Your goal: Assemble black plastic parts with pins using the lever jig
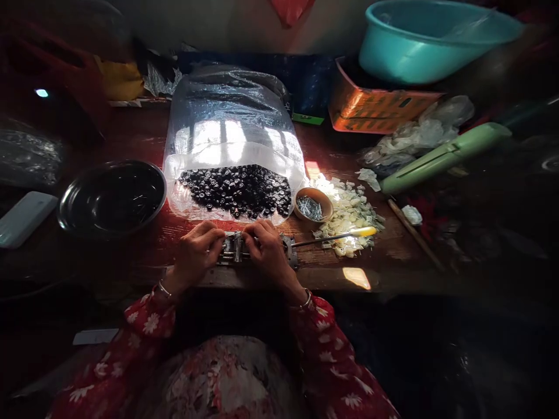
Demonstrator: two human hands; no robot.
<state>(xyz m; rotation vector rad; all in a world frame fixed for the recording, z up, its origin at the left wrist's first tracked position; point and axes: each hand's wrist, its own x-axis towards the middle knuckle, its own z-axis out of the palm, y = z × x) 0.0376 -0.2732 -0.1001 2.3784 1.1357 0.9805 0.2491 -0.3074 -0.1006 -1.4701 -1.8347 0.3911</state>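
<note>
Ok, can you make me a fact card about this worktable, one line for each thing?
left hand: at the metal device
right hand: at the metal device too
black pieces: in the mouth of the clear bag
small bowl: holds thin metal pins
pale pieces: heaped beside the small bowl
yellow handle: over the pale pieces
big teal tub: above the orange basket

One head-worn view looks forward and down over the workbench (393,273), fairly near.
</note>
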